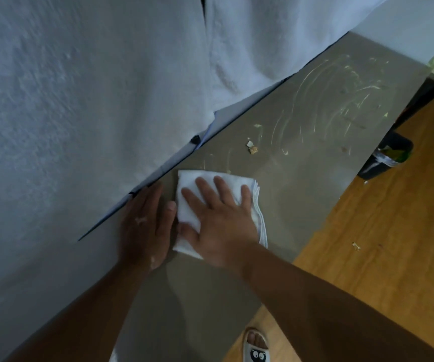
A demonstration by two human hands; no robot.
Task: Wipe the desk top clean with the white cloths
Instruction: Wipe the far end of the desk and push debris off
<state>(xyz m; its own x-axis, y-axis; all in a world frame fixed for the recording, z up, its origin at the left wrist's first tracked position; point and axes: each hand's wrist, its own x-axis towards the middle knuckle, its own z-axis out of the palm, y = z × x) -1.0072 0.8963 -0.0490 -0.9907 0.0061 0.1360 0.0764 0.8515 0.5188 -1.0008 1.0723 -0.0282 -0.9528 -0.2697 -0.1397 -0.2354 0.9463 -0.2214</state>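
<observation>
A folded white cloth [192, 189] lies flat on the grey desk top [302, 178]. My right hand [221, 220] presses on it with straight, spread fingers. My left hand [145, 226] lies flat on the desk just left of the cloth, its thumb touching the cloth's edge and its fingers along the white sheet's border. Beyond the cloth the desk carries pale smear streaks [341, 100] and a few crumbs [252, 148].
A large white sheet [80, 100] covers everything left of the desk's long edge. A dark waste bin [385, 158] stands on the wooden floor [380, 231] at the right. My sandalled foot [255, 346] shows at the bottom. A crumb lies on the floor.
</observation>
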